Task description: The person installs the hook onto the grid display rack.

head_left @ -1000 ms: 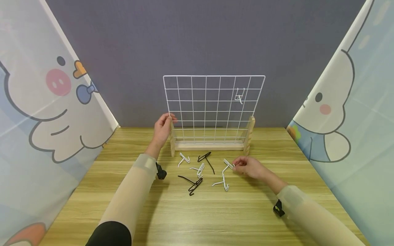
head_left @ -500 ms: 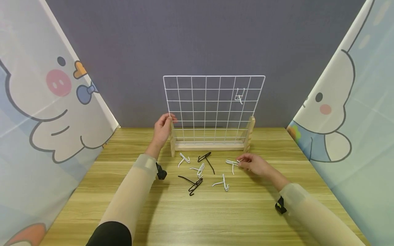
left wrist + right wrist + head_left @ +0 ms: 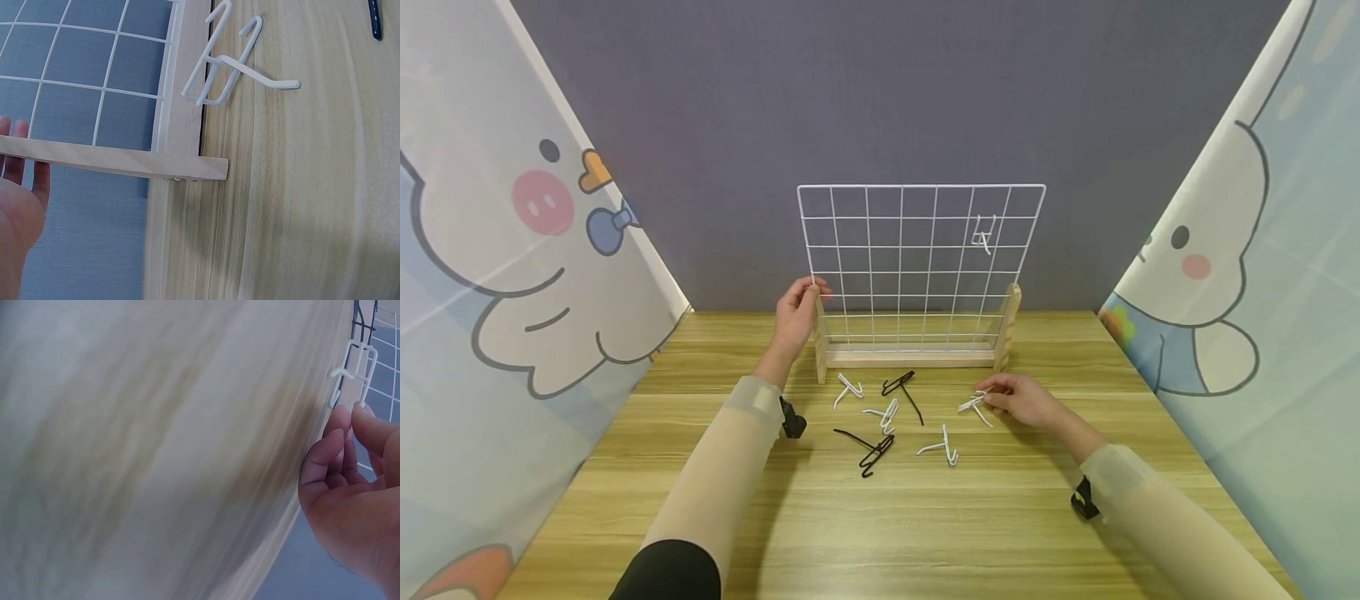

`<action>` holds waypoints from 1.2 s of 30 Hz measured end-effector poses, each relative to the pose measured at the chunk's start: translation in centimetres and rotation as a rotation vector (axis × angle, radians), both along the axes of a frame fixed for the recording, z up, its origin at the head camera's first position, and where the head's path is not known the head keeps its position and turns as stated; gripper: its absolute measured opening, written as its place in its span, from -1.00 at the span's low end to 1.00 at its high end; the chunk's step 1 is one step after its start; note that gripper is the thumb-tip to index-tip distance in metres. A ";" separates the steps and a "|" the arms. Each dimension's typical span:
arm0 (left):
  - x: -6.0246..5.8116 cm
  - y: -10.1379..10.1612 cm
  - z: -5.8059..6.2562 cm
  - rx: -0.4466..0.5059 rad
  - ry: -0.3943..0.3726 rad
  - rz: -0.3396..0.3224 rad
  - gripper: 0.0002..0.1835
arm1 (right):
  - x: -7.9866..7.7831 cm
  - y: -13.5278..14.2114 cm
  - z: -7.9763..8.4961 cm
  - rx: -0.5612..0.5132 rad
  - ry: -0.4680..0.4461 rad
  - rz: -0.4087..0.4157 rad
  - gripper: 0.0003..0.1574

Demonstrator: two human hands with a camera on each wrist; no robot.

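Note:
At the left side of the white wire grid panel [image 3: 917, 247], my left hand [image 3: 795, 315] holds the top of the stand's wooden upright [image 3: 820, 333]. In the left wrist view, several fingertips [image 3: 41, 181] show around that upright [image 3: 112, 159]. My right hand [image 3: 1018, 401] pinches a white wire hook [image 3: 976, 404] by one end, close to the table in front of the stand's right side. The right wrist view has this hook [image 3: 353, 372] at the thumb and fingertips, its prong pointing away from the grid. Another white hook [image 3: 983, 237] hangs at the grid's upper right.
White hooks [image 3: 849, 388], [image 3: 887, 414] and a further white hook [image 3: 945, 446] lie on the wooden table [image 3: 880, 533]. Two black hooks [image 3: 877, 454] lie among them, one nearer the stand. A grey wall [image 3: 700, 167] stands behind, with printed cartoon curtains [image 3: 1232, 250] at the sides.
My right hand has moved slightly right with the white hook, away from the hook lying below it. The held hook has turned in the fingers. My left hand stays on the upright.

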State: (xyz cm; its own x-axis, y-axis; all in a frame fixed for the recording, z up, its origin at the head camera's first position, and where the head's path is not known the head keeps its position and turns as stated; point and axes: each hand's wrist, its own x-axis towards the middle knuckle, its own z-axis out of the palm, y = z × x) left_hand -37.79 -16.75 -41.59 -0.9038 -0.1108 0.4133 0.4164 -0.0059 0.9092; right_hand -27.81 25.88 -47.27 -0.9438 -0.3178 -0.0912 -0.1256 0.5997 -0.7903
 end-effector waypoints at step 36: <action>0.1 0.1 0.0 -0.010 -0.005 -0.011 -0.77 | -0.4 -1.1 0.5 -0.040 -0.043 0.034 -0.61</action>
State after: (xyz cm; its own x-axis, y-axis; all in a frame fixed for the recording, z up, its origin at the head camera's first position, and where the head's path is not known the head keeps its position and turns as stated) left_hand -37.73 -16.65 -41.56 -0.9069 -0.0964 0.4101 0.4121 -0.0010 0.9111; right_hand -28.20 24.74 -46.75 -0.9279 -0.3536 -0.1184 -0.1104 0.5638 -0.8185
